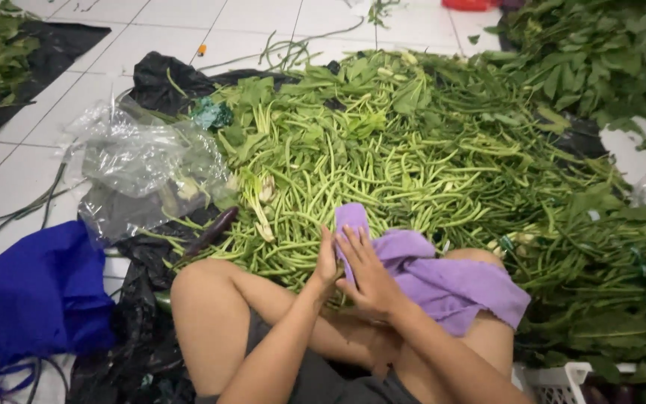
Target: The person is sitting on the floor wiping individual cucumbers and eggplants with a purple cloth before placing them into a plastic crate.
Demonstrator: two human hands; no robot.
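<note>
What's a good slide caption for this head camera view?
Seated person's hands wiping on a purple cloth beside heaped long beans.
</note>
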